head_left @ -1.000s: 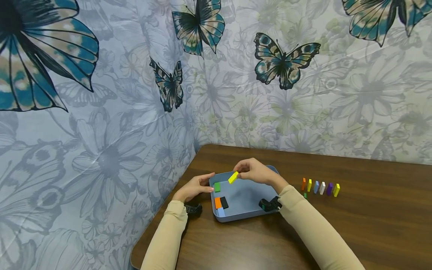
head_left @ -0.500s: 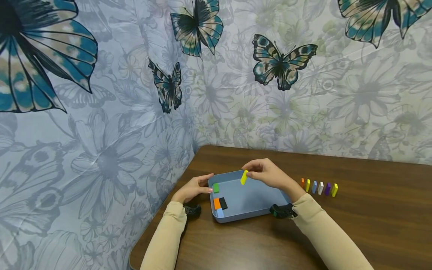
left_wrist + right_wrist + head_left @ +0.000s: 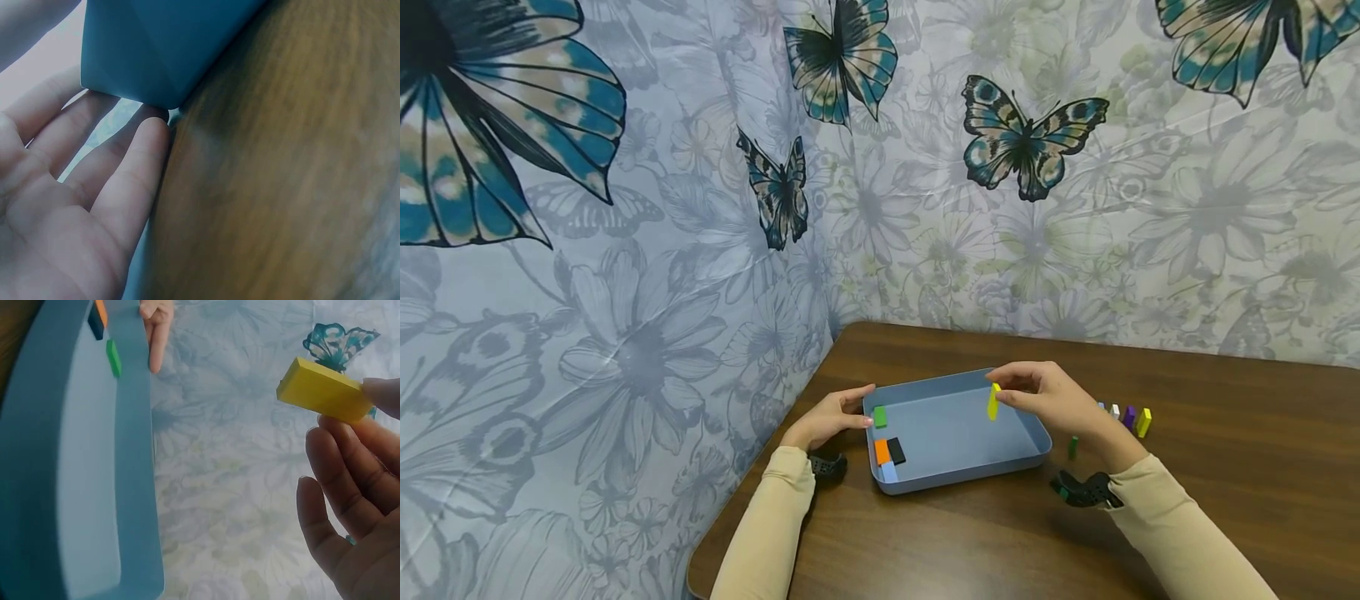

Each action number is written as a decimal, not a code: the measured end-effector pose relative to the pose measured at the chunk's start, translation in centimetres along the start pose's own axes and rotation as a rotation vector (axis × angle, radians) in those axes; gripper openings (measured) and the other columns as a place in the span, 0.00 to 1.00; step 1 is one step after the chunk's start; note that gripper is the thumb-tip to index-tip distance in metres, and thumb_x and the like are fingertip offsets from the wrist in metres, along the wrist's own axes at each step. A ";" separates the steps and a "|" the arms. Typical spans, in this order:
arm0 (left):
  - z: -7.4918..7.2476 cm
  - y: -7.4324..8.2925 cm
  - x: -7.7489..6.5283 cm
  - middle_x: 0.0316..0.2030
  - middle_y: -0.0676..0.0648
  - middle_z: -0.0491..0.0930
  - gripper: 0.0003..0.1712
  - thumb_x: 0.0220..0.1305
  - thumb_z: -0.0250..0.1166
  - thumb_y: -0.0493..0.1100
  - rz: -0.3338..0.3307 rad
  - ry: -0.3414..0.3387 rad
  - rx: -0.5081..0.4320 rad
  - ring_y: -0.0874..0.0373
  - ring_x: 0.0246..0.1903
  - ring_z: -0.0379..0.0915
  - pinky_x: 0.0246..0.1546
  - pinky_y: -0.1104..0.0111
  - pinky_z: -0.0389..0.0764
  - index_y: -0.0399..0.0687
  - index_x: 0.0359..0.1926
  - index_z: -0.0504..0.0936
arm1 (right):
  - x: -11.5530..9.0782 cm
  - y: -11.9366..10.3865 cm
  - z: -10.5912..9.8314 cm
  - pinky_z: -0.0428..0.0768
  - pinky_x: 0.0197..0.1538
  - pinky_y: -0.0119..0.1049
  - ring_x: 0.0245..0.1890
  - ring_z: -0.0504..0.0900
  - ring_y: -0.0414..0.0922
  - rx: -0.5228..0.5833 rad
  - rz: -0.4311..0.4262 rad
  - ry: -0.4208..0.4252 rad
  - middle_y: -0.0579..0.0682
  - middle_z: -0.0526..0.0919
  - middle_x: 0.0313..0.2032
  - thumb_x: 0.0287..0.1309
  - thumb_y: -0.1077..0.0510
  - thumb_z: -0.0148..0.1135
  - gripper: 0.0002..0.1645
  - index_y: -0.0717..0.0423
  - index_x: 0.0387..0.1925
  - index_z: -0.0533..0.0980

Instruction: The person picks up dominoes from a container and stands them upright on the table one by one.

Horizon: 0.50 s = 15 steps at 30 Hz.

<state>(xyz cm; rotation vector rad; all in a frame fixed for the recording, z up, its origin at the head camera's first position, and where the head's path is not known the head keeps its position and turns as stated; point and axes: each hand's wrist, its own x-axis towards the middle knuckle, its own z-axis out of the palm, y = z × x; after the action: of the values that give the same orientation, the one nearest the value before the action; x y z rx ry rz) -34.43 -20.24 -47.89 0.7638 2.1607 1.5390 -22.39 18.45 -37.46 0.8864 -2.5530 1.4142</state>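
My right hand [image 3: 1045,396] pinches a small yellow rectangular block [image 3: 994,402] between thumb and fingertips, above the right side of a shallow blue-grey tray [image 3: 958,482]. The right wrist view shows that yellow block [image 3: 325,390] at the fingertips, apart from the tray wall [image 3: 137,487]. At the tray's left side rests my left hand [image 3: 827,419], its fairly straight fingers touching the edge. Inside the tray along the left lie a green block [image 3: 880,417], an orange block [image 3: 882,452], a black block [image 3: 897,451] and a light blue block [image 3: 889,472].
Right of the tray stand a green block [image 3: 1072,447] and a row with a white block [image 3: 1115,412], a purple block [image 3: 1129,417] and another yellow block [image 3: 1144,422]. My right hand hides part of the row. A patterned wall [image 3: 910,267] borders the brown table [image 3: 955,542].
My right hand has carried the yellow block rightward, from over the tray's far left part to over its right side. The left hand and the blocks in the tray look unmoved.
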 end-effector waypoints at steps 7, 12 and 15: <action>-0.1 0.1 0.3 0.78 0.43 0.52 0.46 0.65 0.69 0.41 -0.010 0.008 0.001 0.38 0.77 0.46 0.73 0.44 0.59 0.44 0.78 0.56 | -2.7 0.9 -2.0 0.85 0.40 0.33 0.39 0.84 0.37 -0.037 0.035 0.030 0.53 0.86 0.40 0.68 0.61 0.61 0.12 0.59 0.50 0.80; 0.0 0.1 0.4 0.78 0.44 0.53 0.45 0.65 0.69 0.41 -0.015 0.015 0.007 0.38 0.77 0.47 0.73 0.45 0.60 0.46 0.78 0.57 | -4.3 1.7 -4.1 0.83 0.30 0.36 0.31 0.83 0.39 -0.065 0.034 0.021 0.50 0.87 0.36 0.68 0.62 0.61 0.10 0.58 0.49 0.80; 0.0 -0.1 0.5 0.78 0.43 0.53 0.44 0.66 0.68 0.40 -0.008 0.017 0.005 0.38 0.77 0.46 0.73 0.45 0.59 0.46 0.78 0.57 | -5.2 2.0 -5.4 0.78 0.21 0.37 0.25 0.81 0.42 -0.073 0.052 0.004 0.50 0.88 0.34 0.68 0.62 0.61 0.09 0.57 0.48 0.80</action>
<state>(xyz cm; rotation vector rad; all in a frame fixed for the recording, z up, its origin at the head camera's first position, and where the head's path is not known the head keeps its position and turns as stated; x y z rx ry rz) -34.82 -19.90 -47.97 0.7446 2.1777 1.5424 -20.17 25.84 -37.66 0.8112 -2.6240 1.3245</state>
